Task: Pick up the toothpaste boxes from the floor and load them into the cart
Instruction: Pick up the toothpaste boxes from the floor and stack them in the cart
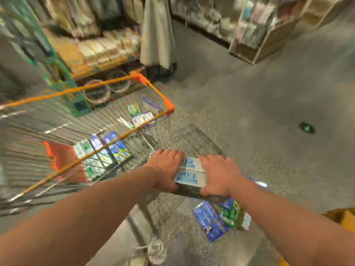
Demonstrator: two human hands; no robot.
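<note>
Nearby: loose boxes (213,221), flat glossy card in blue and green, lie overlapped on the speckled floor (269,112) just under the right wrist. Next, stack (189,173): pale rectangular boxes with blue print, held just beside the cart's near corner. Left hand (166,167) and right hand (219,175) clamp its two ends, fingers curled over the edges. Cart (169,106): wire mesh, orange rim, loaded boxes (113,148) lying flat inside. Beyond, open floor to the right; blurred shelves (259,25) line the far edge.
</note>
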